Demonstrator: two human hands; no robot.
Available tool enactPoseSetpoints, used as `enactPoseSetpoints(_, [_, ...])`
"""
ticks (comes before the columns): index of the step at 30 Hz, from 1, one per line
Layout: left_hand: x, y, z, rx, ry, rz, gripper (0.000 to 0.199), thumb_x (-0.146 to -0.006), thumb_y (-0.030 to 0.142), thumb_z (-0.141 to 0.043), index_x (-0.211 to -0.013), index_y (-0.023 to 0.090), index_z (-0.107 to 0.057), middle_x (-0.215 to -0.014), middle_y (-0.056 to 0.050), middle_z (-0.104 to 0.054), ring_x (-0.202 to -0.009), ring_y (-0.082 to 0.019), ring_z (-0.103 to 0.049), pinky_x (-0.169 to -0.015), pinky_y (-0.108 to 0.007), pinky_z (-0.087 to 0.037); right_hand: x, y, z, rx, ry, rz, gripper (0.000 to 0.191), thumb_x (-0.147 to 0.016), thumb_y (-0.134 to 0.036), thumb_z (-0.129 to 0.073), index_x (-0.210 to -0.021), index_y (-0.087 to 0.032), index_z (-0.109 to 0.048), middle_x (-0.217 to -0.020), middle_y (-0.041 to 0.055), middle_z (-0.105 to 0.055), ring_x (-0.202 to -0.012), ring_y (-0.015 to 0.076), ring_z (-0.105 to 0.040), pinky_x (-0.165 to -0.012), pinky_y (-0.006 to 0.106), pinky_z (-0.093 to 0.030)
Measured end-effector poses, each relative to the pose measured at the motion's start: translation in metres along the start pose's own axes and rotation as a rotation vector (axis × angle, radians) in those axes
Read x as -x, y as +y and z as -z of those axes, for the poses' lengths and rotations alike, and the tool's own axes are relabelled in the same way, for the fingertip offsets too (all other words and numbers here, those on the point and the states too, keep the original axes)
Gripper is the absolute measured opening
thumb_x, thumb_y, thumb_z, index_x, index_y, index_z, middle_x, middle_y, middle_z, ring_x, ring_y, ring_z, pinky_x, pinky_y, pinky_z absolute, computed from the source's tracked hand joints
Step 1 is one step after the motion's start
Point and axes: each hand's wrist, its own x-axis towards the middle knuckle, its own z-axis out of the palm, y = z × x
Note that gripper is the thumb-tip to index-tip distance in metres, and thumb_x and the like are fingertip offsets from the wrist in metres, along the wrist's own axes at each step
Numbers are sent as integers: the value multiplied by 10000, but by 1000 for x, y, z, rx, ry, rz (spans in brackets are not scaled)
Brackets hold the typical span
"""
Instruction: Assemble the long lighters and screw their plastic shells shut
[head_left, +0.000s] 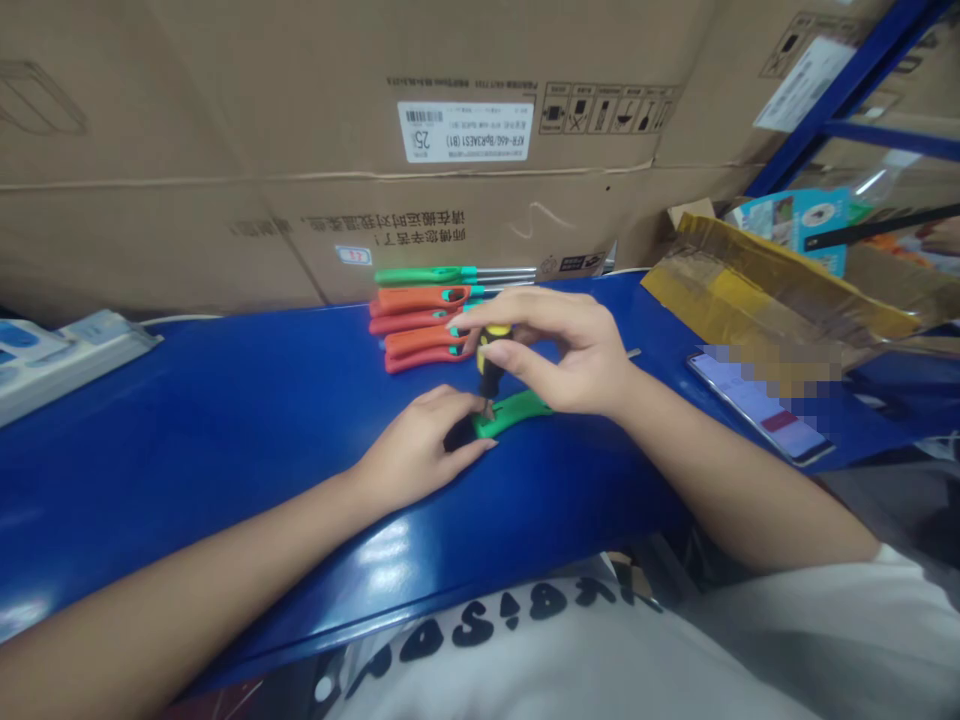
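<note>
My right hand [562,345] is closed around a short screwdriver [491,378] with a yellow and black handle, held upright. Its tip points down onto a green long-necked lighter [517,410] lying on the blue table. My left hand [424,440] grips the near end of that lighter between thumb and fingers. Part of the green lighter's far end is hidden behind my right hand. Just beyond my hands lie several more lighters: orange ones [420,298], red ones [416,323] and a green one [420,276], with metal necks pointing right.
Large cardboard boxes [300,120] stand along the back of the blue table [225,400]. On the right lie a phone [757,405] and an open carton with yellow tape [750,280]. A white box [67,360] sits at the left, and a blue rack post [847,90] rises at right.
</note>
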Motion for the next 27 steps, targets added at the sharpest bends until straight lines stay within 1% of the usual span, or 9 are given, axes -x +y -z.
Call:
enactPoseSetpoints(2, [0,0,0,2,9,-12,206,-920,305,-699,-1080,210,-612,-1060,-49,-726,-998,-232,-672,-924,-395,-540,1,1,1,113,62,86,253,-982,-374,-612,-1070,-163,-721,-933,43,-751,-824,131,-705,-785,268,-590])
enactPoseSetpoints(4, [0,0,0,0,12,-13,206,-920,304,-701,-1079,209,-610,-1053,-45,-724,-996,-227,-672,-920,-384,-539,0,2,3,152,49,136,239,-990,-348,-596,-1078,-167,-725,-982,51,-758,-907,145,-711,-850,285,-583])
enactPoseSetpoints(8, [0,0,0,1,-8,1,192,-922,306,-696,-1062,199,-621,-1028,-45,-718,-970,-219,-668,-899,-372,-540,-3,-2,6,-83,-107,9,350,-1066,-256,-394,-1275,-146,-651,-1236,89,-714,-1079,150,-692,-905,294,-576])
enactPoseSetpoints(10, [0,0,0,1,-8,-2,192,-925,311,-692,-1066,202,-623,-1043,-45,-723,-989,-224,-667,-912,-379,-536,-3,-3,6,-136,-121,-28,309,-1049,-286,-468,-1234,-148,-673,-1153,72,-745,-951,129,-714,-823,257,-586])
enactPoseSetpoints(13, [0,-1,0,9,-3,-5,190,-928,311,-688,-1074,210,-620,-1077,-45,-725,-1030,-231,-665,-941,-390,-528,-2,-4,5,-10,-50,19,230,-978,-324,-624,-1120,-174,-724,-1040,42,-771,-845,121,-709,-800,248,-577])
enactPoseSetpoints(17, [0,0,0,14,3,-6,174,-924,300,-689,-1055,209,-619,-1066,-47,-721,-1016,-232,-665,-927,-388,-532,-1,-5,6,135,-68,67,269,-995,-324,-588,-1198,-187,-699,-1141,61,-759,-1029,159,-714,-931,288,-557])
enactPoseSetpoints(20, [-1,1,1,11,-4,10,158,-918,302,-696,-1021,203,-629,-1022,-44,-720,-958,-228,-668,-879,-374,-540,-3,-7,8,-12,-151,6,334,-1035,-235,-467,-1324,-167,-621,-1292,81,-703,-1163,162,-675,-1033,324,-520])
enactPoseSetpoints(23, [-1,0,1,6,-6,11,173,-915,306,-702,-1032,196,-638,-1022,-45,-723,-959,-233,-666,-872,-380,-535,-4,-9,9,-131,-187,-31,299,-1023,-216,-492,-1276,-150,-636,-1261,81,-711,-1115,151,-690,-992,296,-542])
enactPoseSetpoints(27, [0,-3,-2,4,2,-6,191,-917,304,-702,-1060,193,-639,-1050,-50,-731,-990,-242,-665,-899,-393,-529,-3,-10,5,-27,-151,-8,235,-1004,-213,-553,-1206,-156,-659,-1172,63,-740,-1085,150,-689,-974,286,-548])
